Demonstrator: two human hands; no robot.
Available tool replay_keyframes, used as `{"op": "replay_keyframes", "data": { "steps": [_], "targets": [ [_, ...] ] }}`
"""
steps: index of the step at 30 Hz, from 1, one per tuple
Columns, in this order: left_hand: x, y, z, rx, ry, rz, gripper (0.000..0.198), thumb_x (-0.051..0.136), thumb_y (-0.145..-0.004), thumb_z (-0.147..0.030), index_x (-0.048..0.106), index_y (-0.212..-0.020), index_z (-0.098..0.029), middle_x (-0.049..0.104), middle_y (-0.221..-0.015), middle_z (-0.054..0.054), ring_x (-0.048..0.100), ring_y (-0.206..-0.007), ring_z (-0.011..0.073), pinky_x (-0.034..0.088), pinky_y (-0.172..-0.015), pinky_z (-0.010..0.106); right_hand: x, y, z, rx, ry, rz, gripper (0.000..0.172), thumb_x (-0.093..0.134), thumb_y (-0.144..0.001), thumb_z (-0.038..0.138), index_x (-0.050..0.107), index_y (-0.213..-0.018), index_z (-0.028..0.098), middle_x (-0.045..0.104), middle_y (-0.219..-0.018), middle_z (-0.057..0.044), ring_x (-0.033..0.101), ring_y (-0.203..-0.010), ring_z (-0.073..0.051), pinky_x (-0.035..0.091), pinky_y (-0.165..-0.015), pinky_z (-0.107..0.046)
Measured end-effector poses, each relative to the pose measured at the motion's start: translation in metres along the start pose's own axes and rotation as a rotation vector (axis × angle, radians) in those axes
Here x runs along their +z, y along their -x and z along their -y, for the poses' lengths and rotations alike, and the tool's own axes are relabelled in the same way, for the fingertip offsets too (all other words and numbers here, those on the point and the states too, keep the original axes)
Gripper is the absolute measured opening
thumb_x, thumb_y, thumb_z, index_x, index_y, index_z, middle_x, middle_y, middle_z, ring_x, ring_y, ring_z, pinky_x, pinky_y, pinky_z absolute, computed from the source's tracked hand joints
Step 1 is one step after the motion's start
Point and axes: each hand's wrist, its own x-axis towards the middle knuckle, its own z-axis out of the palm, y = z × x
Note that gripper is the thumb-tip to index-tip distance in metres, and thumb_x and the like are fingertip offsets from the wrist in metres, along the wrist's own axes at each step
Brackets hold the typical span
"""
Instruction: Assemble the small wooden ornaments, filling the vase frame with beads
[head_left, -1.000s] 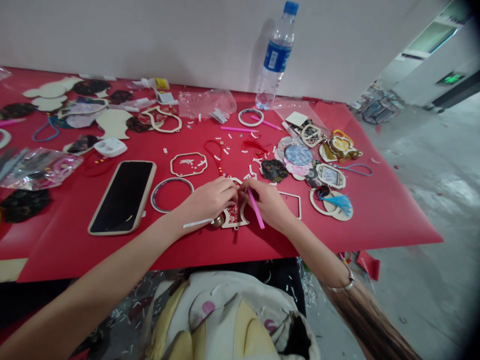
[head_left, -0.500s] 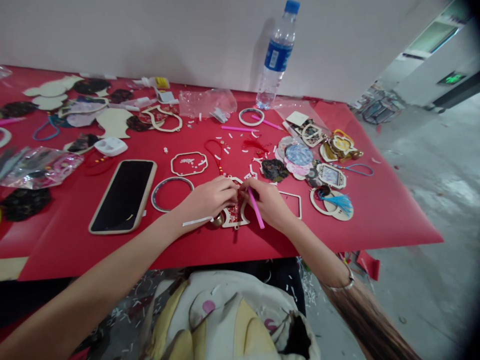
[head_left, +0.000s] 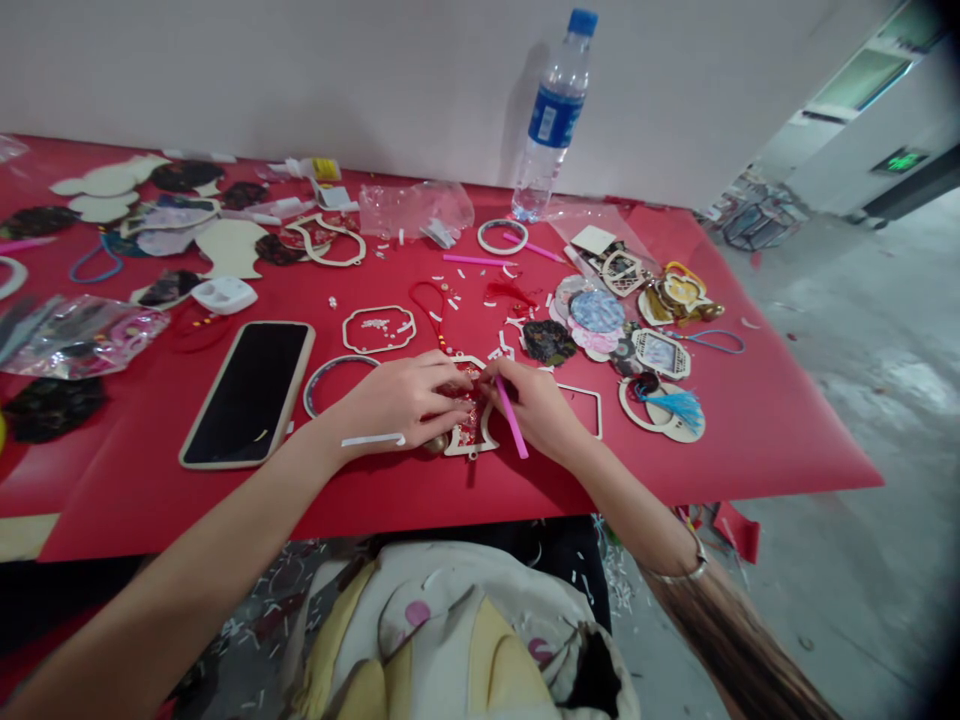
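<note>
A pale-framed ornament (head_left: 471, 436) with a red patterned middle lies on the table in front of me, partly covered by both hands. My left hand (head_left: 416, 398) rests over its left side, fingers stretched out and somewhat apart. A thin white strip (head_left: 373, 440) sticks to that wrist. My right hand (head_left: 536, 400) is closed around a pink pencil (head_left: 511, 418), which slants down toward me; its working end is hidden by the fingers at the ornament's upper right. A brass-coloured round piece (head_left: 436, 444) shows under the left hand. A red cord (head_left: 431, 310) lies above the ornament.
A phone (head_left: 247, 395) and a patterned ring (head_left: 330, 375) lie left of my hands. Behind stands a water bottle (head_left: 551, 125). Ornaments and discs (head_left: 596, 310) are heaped on the right. White scraps (head_left: 455, 300) dot the red table (head_left: 360, 500).
My left hand has shifted slightly left, and its fingers have straightened and spread over the ornament. The right hand and the pink pencil have hardly moved.
</note>
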Motion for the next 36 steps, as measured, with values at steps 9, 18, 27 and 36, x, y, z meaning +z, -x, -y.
{"op": "replay_keyframes", "data": {
  "steps": [9,18,27,36],
  "targets": [
    [0.001,0.002,0.006,-0.161,0.022,-0.089,0.027,0.048,-0.094,-0.031,0.069,-0.106,-0.020,0.069,-0.106,0.007,0.058,-0.096,0.0178,0.048,-0.085,0.032,0.000,0.000,0.000,-0.004,0.000,0.004,0.006,0.052,-0.087,0.018,0.058,-0.090,0.020,0.066,-0.083,-0.002,0.058,-0.073,-0.014,0.038,-0.067,-0.022],
    [0.005,0.003,0.010,-0.247,0.025,0.013,0.028,0.048,-0.094,-0.032,0.062,-0.114,-0.019,0.061,-0.106,0.008,0.055,-0.099,0.0189,0.047,-0.082,0.031,0.009,-0.002,0.002,-0.011,0.143,-0.019,0.019,0.065,-0.082,0.035,0.054,-0.087,0.020,0.065,-0.081,-0.002,0.055,-0.066,-0.014,0.035,-0.063,-0.024],
    [0.004,0.000,0.011,-0.294,0.021,-0.028,0.027,0.043,-0.095,-0.028,0.062,-0.111,-0.017,0.062,-0.104,0.008,0.056,-0.098,0.0196,0.045,-0.089,0.034,0.014,-0.003,0.001,-0.021,0.166,-0.024,0.024,0.063,-0.083,0.043,0.054,-0.086,0.021,0.066,-0.086,-0.003,0.057,-0.070,-0.015,0.037,-0.066,-0.026],
    [-0.012,0.016,0.035,-0.812,-0.523,-0.259,0.025,0.042,-0.092,-0.024,0.062,-0.106,-0.017,0.061,-0.099,0.011,0.054,-0.098,0.0267,0.045,-0.084,0.038,0.013,-0.002,0.002,-0.022,0.146,-0.023,0.021,0.059,-0.087,0.042,0.056,-0.089,0.021,0.067,-0.088,-0.004,0.060,-0.078,-0.018,0.039,-0.072,-0.028]
  ]
}}
